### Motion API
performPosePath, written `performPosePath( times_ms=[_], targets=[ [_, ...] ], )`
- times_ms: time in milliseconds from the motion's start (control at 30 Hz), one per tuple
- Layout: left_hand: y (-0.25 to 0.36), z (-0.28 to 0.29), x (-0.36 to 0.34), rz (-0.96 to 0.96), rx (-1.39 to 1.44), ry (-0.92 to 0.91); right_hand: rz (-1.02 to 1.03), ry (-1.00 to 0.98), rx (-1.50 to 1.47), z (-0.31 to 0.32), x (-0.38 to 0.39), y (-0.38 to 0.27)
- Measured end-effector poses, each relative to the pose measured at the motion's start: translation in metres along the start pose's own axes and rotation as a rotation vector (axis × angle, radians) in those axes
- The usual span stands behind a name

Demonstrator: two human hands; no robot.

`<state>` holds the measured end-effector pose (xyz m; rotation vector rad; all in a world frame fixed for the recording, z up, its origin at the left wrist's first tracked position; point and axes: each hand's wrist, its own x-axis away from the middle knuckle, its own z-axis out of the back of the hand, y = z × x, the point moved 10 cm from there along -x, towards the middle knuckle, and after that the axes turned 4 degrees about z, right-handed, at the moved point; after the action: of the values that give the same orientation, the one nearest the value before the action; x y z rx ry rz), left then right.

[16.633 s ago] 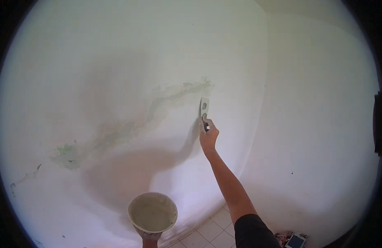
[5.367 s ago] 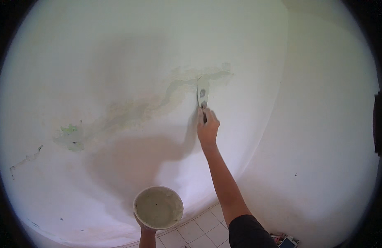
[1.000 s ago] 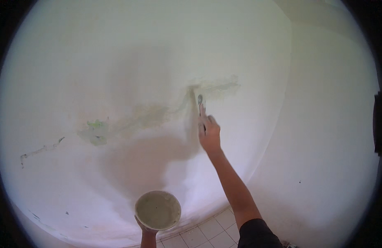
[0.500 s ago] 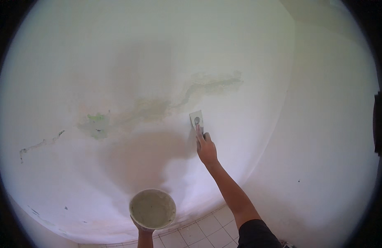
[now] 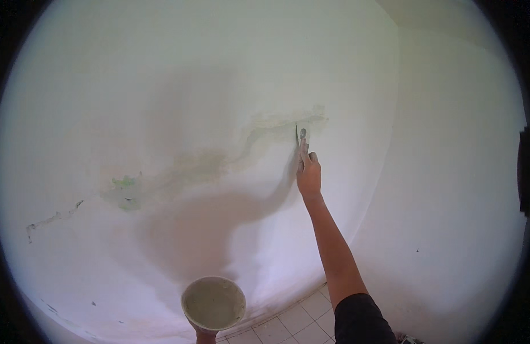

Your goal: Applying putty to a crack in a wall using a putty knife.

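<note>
My right hand [image 5: 308,172] grips a putty knife [image 5: 304,133], index finger along it, with the blade against the white wall [image 5: 230,86] at the right part of a long greyish-green patched streak [image 5: 253,137]. My left hand [image 5: 203,331] holds a round bowl [image 5: 213,303] of grey-beige paste at the bottom centre, its fingers mostly hidden beneath. Further left along the streak are a bright green flaked spot [image 5: 124,186] and a dark jagged crack [image 5: 53,219].
A second white wall [image 5: 448,143] meets the patched wall at a corner to the right. Pale floor tiles [image 5: 276,329] show below. Some small unclear items [image 5: 408,338] lie at the bottom right, partly cut off.
Since half a second ago the knife has moved up and right, from below the streak onto its right part. The bowl appears slightly lower in view.
</note>
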<state>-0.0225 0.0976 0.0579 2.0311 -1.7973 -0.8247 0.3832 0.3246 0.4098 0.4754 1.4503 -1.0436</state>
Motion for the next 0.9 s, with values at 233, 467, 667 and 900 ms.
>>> performPosePath(
  times_ms=[233, 467, 667, 900],
  targets=[
    [-0.005, 0.035, -0.003, -0.04, -0.024, 0.077, -0.075, -0.167, -0.03, -0.034, 0.07, 0.011],
    [-0.015, -0.005, -0.01, 0.053, 0.134, 0.077, -0.03, -0.171, -0.038, -0.009, 0.093, 0.005],
    [-0.031, -0.042, -0.005, 0.062, 0.145, -0.084, -0.015, -0.191, -0.227, 0.02, 0.056, -0.062],
    [-0.019, -0.04, 0.011, -0.009, 0.09, 0.137, 0.018, -0.065, -0.208, -0.023, 0.09, -0.1]
  ],
)
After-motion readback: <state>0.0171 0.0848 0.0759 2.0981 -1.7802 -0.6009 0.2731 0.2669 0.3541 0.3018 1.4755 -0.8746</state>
